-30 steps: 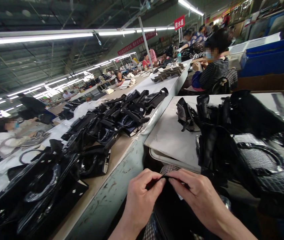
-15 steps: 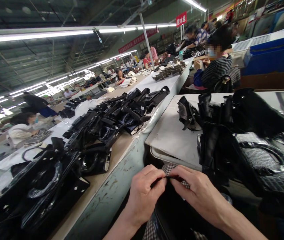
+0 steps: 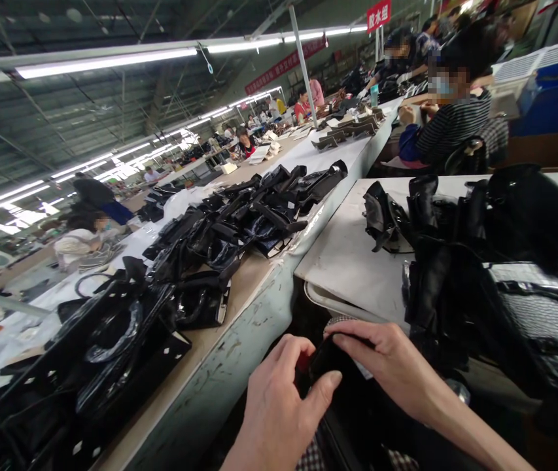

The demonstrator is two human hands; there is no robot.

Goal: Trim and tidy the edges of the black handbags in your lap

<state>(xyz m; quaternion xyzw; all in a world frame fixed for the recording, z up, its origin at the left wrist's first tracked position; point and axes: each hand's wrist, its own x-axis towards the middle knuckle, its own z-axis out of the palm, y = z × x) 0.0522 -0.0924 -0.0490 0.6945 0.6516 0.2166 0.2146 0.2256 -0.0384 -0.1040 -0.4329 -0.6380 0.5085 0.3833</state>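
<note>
My right hand (image 3: pixel 381 360) pinches the top edge of a black bag piece (image 3: pixel 352 399) between thumb and fingers. My left hand (image 3: pixel 283 399) curls around the left side of that piece, its thumb lying over the front and spread from the index finger; its other fingertips are hidden. The piece is close to my body, low in the view, and its lower part is dark and hard to make out. Black-and-white checked cloth (image 3: pixel 311 458) shows below and behind it.
Black bags with plastic-wrapped handles (image 3: pixel 116 340) cover the long bench (image 3: pixel 254 333) at left. On the white table (image 3: pixel 342 261) at right lie more black pieces and a silver textured bag (image 3: pixel 543 307). A co-worker in a striped top (image 3: pixel 455 124) sits beyond it.
My left thumb has spread away from the index finger, and the left hand has moved slightly down. My right hand keeps its pinch on the edge. The view has shifted a little left.
</note>
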